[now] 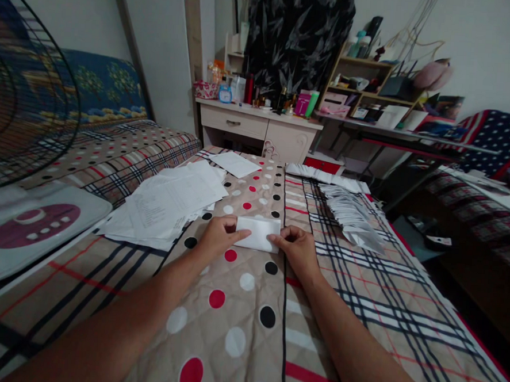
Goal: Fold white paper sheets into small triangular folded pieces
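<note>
Near the middle of the frame, I see the folded paper point(259, 233), a plain white oblong, wider than tall, its upper face pale and smooth. On my feed, the left hand point(220, 235) has thumb and fingers pinched on its left end; the right hand point(300, 248) pinches the right end. Printed sheets point(174, 200) lie loosely heaped left of centre.

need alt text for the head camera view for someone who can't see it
The left hand and right hand pinch opposite ends of a small white paper over a dotted, checked quilt. Loose printed sheets spread at left, narrow pale pieces lie fanned at right, and a cluttered dresser stands behind.
</note>
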A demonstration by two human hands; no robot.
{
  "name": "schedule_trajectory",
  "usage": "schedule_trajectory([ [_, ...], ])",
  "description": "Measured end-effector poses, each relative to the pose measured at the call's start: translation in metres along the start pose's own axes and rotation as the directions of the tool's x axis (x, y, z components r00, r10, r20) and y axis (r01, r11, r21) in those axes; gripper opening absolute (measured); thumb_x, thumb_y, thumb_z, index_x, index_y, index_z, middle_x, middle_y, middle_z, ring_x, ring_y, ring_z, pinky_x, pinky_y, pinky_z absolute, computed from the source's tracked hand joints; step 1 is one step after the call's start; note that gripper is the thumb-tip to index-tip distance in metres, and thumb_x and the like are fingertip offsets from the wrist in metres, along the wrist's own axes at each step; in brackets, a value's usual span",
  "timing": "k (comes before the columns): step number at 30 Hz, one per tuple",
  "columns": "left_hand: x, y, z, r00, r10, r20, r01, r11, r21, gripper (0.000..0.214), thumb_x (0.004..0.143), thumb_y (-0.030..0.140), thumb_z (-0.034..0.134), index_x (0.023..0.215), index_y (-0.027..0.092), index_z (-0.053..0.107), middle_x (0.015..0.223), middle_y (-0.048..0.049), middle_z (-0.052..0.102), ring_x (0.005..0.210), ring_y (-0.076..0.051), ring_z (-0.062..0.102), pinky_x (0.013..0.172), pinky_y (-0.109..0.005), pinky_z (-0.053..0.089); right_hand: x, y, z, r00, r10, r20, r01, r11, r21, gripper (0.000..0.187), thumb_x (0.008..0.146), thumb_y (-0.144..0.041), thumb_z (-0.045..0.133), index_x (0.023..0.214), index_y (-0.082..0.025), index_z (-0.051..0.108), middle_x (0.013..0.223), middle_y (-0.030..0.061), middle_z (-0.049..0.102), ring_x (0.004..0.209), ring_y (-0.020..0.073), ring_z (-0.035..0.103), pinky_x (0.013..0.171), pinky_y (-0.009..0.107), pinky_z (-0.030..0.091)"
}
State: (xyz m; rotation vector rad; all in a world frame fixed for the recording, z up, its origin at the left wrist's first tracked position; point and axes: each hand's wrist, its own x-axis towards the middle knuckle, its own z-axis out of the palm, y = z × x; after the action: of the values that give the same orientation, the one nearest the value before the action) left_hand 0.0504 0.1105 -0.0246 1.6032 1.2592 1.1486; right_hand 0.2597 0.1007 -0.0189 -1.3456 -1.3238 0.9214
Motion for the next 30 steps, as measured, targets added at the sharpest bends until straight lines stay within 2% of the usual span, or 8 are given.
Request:
schedule_trajectory([
  [3,-0.0019,0.0029,-0.0012,0.998,-0.064,-0.016,0.062,0.993,-0.098,0.030,0.070,0.042,0.071,0.078,0.013,0.072,0.070,-0.0033,0.068,0.063,-0.016,0.059,0.059,-0.026,0.045,-0.0015,-0.0006,0.0011,0.999,0.025,0.021,-0.027,0.995,0.095,0.033,0.054,-0.035,0.083,0.056,-0.017,0.055,0.055,-0.0028,0.053,0.050,0.0101,0.043,0.050,0.024,0.033],
  [7,-0.0026,0.0057,-0.0017,0.999,-0.035,-0.038,0.032,0.998,-0.060,0.026,0.069,0.039,0.071,0.067,0.013,0.070,0.061,-0.0005,0.062,0.058,-0.014,0.054,0.055,-0.023,0.040,-0.0001,-0.0001,0.0023,0.999,0.035,0.035,-0.041,0.981,0.188,0.029,0.059,-0.036,0.080,0.061,-0.017,0.058,0.056,-0.0029,0.054,0.052,0.0103,0.044,0.050,0.024,0.031],
  [10,-0.0019,0.0066,-0.0015,1.000,-0.016,-0.018,0.015,0.999,-0.044,0.026,0.068,0.038,0.070,0.062,0.013,0.067,0.058,0.0006,0.057,0.057,-0.012,0.051,0.054,-0.023,0.038,0.0003,0.0005,0.0017,0.999,-0.012,0.037,0.003,0.974,0.227,0.025,0.067,-0.037,0.075,0.062,-0.016,0.062,0.059,-0.0019,0.055,0.055,0.0104,0.045,0.052,0.023,0.032],
  [13,-0.0015,0.0059,-0.0015,1.000,0.003,0.008,-0.003,1.000,-0.022,0.027,0.069,0.037,0.069,0.059,0.013,0.064,0.055,0.0019,0.052,0.055,-0.011,0.047,0.052,-0.022,0.035,0.0000,-0.0002,0.0014,0.999,-0.034,0.004,0.032,0.972,0.233,0.020,0.067,-0.034,0.075,0.064,-0.016,0.065,0.065,0.0003,0.061,0.059,0.0116,0.049,0.056,0.024,0.036],
  [18,-0.0015,0.0041,-0.0013,1.000,0.006,0.003,-0.006,1.000,-0.015,0.025,0.069,0.035,0.070,0.058,0.014,0.063,0.055,0.0020,0.052,0.054,-0.011,0.046,0.051,-0.022,0.035,-0.0024,-0.0050,0.0028,0.997,-0.045,-0.058,0.058,0.968,0.243,0.020,0.063,-0.030,0.078,0.057,-0.017,0.063,0.066,0.0010,0.062,0.061,0.0129,0.053,0.058,0.026,0.039],
  [24,-0.0020,0.0033,0.0002,0.996,0.001,-0.087,-0.010,0.995,-0.098,0.024,0.074,0.039,0.068,0.073,0.015,0.073,0.070,-0.0015,0.067,0.066,-0.015,0.058,0.060,-0.024,0.045,-0.0042,-0.0082,0.0016,0.993,-0.055,-0.100,0.076,0.972,0.222,0.023,0.062,-0.029,0.078,0.054,-0.018,0.060,0.065,0.0010,0.063,0.062,0.0137,0.054,0.060,0.027,0.042],
  [30,-0.0019,0.0054,-0.0001,0.984,-0.044,-0.173,0.013,0.985,-0.172,0.020,0.066,0.033,0.076,0.072,0.014,0.073,0.071,-0.0021,0.069,0.066,-0.014,0.059,0.061,-0.023,0.047,-0.0019,-0.0044,0.0008,0.995,-0.019,-0.095,0.043,0.964,0.263,0.025,0.061,-0.028,0.080,0.053,-0.018,0.058,0.062,-0.0008,0.060,0.059,0.0120,0.051,0.059,0.026,0.040],
])
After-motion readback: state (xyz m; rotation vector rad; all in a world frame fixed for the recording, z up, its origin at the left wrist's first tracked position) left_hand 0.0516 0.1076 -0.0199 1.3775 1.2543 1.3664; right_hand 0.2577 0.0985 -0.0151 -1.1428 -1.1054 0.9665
